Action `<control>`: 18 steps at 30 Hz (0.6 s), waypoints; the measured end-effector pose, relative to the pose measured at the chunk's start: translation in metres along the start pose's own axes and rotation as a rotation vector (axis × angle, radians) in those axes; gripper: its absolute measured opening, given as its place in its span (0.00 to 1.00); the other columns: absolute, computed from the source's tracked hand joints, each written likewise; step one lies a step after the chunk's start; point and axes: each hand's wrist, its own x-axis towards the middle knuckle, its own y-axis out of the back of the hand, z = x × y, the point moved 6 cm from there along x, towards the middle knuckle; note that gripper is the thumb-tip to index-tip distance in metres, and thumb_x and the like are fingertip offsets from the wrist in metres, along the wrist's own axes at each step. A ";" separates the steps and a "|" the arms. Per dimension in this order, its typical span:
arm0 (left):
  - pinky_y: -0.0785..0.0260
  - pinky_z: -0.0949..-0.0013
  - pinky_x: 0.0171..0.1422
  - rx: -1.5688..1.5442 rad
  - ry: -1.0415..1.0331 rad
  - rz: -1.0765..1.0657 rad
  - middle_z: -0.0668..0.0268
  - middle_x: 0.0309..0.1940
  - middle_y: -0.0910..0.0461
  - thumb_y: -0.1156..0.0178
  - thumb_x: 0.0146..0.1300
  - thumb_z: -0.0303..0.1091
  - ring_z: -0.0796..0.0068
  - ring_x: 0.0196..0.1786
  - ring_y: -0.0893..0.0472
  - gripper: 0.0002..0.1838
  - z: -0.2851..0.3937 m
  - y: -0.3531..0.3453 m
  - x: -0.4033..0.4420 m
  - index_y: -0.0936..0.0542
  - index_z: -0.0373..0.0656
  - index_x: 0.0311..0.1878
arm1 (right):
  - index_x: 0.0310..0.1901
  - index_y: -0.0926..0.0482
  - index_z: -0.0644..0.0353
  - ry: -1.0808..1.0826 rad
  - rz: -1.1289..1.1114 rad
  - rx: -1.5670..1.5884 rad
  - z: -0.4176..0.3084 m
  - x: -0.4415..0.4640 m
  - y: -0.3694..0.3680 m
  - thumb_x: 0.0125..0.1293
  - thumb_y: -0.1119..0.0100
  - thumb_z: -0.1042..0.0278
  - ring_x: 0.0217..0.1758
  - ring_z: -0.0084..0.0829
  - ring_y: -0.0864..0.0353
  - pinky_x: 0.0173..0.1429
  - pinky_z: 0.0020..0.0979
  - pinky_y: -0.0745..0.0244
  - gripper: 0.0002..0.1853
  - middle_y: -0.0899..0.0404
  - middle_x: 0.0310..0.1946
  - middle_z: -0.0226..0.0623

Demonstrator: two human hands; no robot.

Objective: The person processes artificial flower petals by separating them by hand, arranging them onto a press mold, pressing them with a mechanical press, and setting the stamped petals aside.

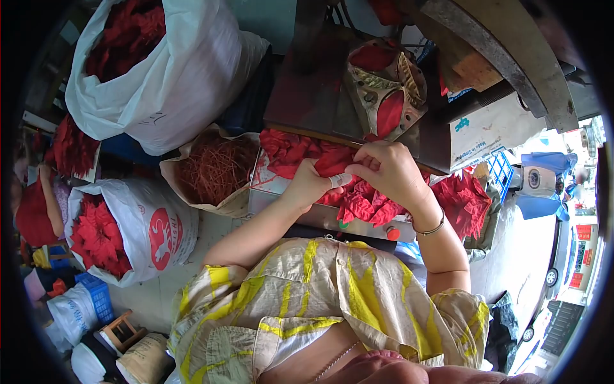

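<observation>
My left hand [314, 185], with white tape round one finger, is closed on a bunched piece of red cloth [332, 164]. Close beside it, my right hand [391, 171] has its fingers pinched together at the right end of the same cloth. Both hands are over a tray [368, 232] heaped with crumpled red cloth pieces [368, 203]. Just beyond my right hand lies a metal mould [362, 80] with leaf-shaped parts and red cloth in its hollows. My fingertips are partly hidden.
A dark worktable [300, 96] stands ahead, with a curved metal machine arm [505, 54] at upper right. Left are a paper sack of reddish strands [214, 168] and white bags [185, 77] of red cloth flowers. More red flowers [462, 201] sit right. Another person's arm [51, 201] shows far left.
</observation>
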 end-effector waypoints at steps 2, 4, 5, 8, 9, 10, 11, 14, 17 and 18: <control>0.21 0.68 0.52 0.075 -0.121 0.095 0.62 0.48 0.15 0.28 0.58 0.23 0.76 0.47 0.16 0.21 0.009 0.002 -0.002 0.19 0.36 0.56 | 0.33 0.16 0.63 0.037 -0.028 -0.122 -0.004 0.000 0.001 0.58 0.28 0.66 0.22 0.36 0.20 0.29 0.33 0.27 0.09 0.20 0.23 0.42; 0.23 0.71 0.50 0.020 -0.255 0.137 0.65 0.46 0.16 0.28 0.58 0.24 0.80 0.45 0.18 0.23 0.016 0.001 -0.006 0.21 0.37 0.58 | 0.33 0.16 0.63 0.057 0.019 -0.174 -0.007 -0.001 0.010 0.58 0.29 0.66 0.23 0.37 0.19 0.29 0.33 0.28 0.09 0.20 0.23 0.42; 0.25 0.73 0.48 -0.040 -0.383 0.183 0.68 0.44 0.16 0.28 0.59 0.25 0.83 0.42 0.20 0.25 0.023 0.003 -0.007 0.22 0.37 0.60 | 0.33 0.16 0.63 0.075 0.060 -0.221 -0.008 -0.001 0.017 0.59 0.29 0.67 0.23 0.37 0.19 0.29 0.34 0.28 0.08 0.20 0.24 0.43; 0.33 0.79 0.46 0.072 -0.521 0.084 0.75 0.37 0.22 0.32 0.67 0.33 0.86 0.37 0.28 0.25 0.034 0.022 -0.011 0.25 0.37 0.65 | 0.33 0.15 0.63 0.007 0.406 -0.037 0.009 0.013 0.058 0.60 0.31 0.72 0.24 0.28 0.19 0.29 0.29 0.28 0.04 0.17 0.25 0.38; 0.33 0.79 0.46 0.072 -0.520 0.084 0.75 0.37 0.22 0.32 0.67 0.33 0.86 0.37 0.28 0.25 0.037 0.022 -0.011 0.25 0.37 0.65 | 0.32 0.15 0.63 -0.057 0.540 0.085 0.016 0.022 0.073 0.61 0.32 0.73 0.24 0.26 0.20 0.29 0.28 0.28 0.03 0.17 0.25 0.37; 0.37 0.80 0.45 0.015 -0.405 0.071 0.76 0.35 0.25 0.37 0.70 0.36 0.86 0.35 0.32 0.23 0.040 0.020 -0.008 0.25 0.37 0.65 | 0.33 0.16 0.62 -0.114 0.576 0.002 0.027 0.035 0.081 0.60 0.32 0.73 0.26 0.28 0.20 0.32 0.30 0.27 0.03 0.18 0.26 0.36; 0.40 0.81 0.45 -0.040 -0.290 0.056 0.77 0.32 0.29 0.42 0.74 0.40 0.86 0.34 0.36 0.22 0.038 0.019 -0.007 0.25 0.37 0.65 | 0.33 0.16 0.61 -0.173 0.614 -0.082 0.040 0.047 0.087 0.60 0.32 0.73 0.29 0.29 0.20 0.35 0.31 0.25 0.03 0.19 0.27 0.34; 0.34 0.75 0.56 0.016 -0.270 0.008 0.68 0.44 0.21 0.45 0.75 0.43 0.78 0.46 0.25 0.24 0.034 0.012 -0.004 0.26 0.36 0.65 | 0.34 0.17 0.59 -0.116 0.636 -0.487 0.065 0.075 0.075 0.57 0.32 0.72 0.37 0.36 0.19 0.45 0.38 0.24 0.04 0.19 0.29 0.33; 0.27 0.69 0.60 -0.044 -0.313 0.039 0.58 0.50 0.16 0.42 0.74 0.39 0.70 0.49 0.16 0.21 0.032 0.009 0.003 0.24 0.36 0.62 | 0.35 0.17 0.57 0.230 0.717 -0.419 0.044 0.079 0.077 0.55 0.33 0.69 0.44 0.42 0.20 0.53 0.44 0.26 0.06 0.19 0.33 0.34; 0.26 0.69 0.59 -0.066 -0.293 0.074 0.60 0.48 0.16 0.39 0.71 0.35 0.71 0.47 0.15 0.18 0.031 0.011 0.005 0.23 0.36 0.60 | 0.35 0.17 0.57 0.229 0.714 -0.420 0.049 0.081 0.078 0.55 0.33 0.69 0.44 0.42 0.20 0.53 0.44 0.26 0.06 0.19 0.33 0.34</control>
